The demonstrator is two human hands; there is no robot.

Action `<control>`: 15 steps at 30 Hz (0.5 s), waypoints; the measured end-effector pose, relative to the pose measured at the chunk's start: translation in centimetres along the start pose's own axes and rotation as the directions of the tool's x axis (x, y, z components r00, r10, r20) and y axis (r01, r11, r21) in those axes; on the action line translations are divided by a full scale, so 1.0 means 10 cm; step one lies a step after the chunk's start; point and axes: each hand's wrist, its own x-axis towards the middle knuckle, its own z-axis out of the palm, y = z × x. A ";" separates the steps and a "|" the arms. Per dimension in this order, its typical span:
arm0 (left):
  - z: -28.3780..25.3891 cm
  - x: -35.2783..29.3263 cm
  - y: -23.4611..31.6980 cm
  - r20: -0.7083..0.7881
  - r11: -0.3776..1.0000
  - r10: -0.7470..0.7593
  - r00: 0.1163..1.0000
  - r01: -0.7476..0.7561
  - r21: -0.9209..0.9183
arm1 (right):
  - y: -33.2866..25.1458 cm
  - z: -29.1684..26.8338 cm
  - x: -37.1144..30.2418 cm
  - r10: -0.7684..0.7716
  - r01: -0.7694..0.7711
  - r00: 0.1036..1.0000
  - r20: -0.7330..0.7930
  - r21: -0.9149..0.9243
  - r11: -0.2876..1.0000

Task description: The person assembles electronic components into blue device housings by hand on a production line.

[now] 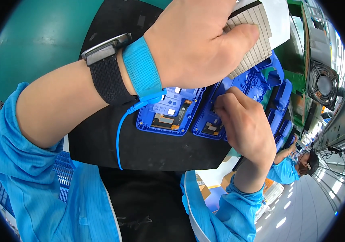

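My left hand (198,44) reaches across the mat with its thumb pressed on a sheet of greyish-tan pads (260,50), scored into narrow strips. Its other fingertips are hidden. My right hand (247,125) is closed, fingertips pinched together low over a blue plastic housing (204,126). Whatever those fingertips hold is too small or hidden to make out. Beside it, below my left wrist, lies another blue housing (168,111) with a dark flat component and ribbon cable inside. A blue wrist strap (142,66) with a coiled cord circles my left wrist, next to a dark watch.
More blue housings (279,113) stand in a row at the right. Under the work lies a black mat (160,155) on a green tabletop (39,44). A round fan (323,84) sits at the far right, and a co-worker in blue (285,171) is beyond.
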 end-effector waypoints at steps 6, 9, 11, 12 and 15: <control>0.05 0.02 0.00 0.005 1.000 0.012 1.000 -0.012 0.013 | 0.01 -0.02 -0.03 0.008 -0.008 1.000 0.009 -0.026 1.000; 0.07 0.06 -0.03 0.134 0.808 -0.354 0.925 0.375 -0.454 | 0.05 0.02 -0.08 -0.026 0.024 0.998 -0.049 -0.030 0.999; 0.07 0.07 0.01 0.155 0.785 -0.395 0.906 0.420 -0.454 | 0.07 0.06 -0.13 0.007 -0.011 0.994 -0.106 -0.041 0.999; 0.06 0.07 0.03 0.166 0.773 -0.415 0.895 0.443 -0.454 | 0.09 0.10 -0.14 0.006 -0.010 0.994 -0.105 -0.041 0.999; 0.02 0.07 0.08 0.192 0.743 -0.462 0.866 0.496 -0.449 | 0.08 0.17 -0.19 -0.032 0.022 0.979 -0.199 -0.051 0.998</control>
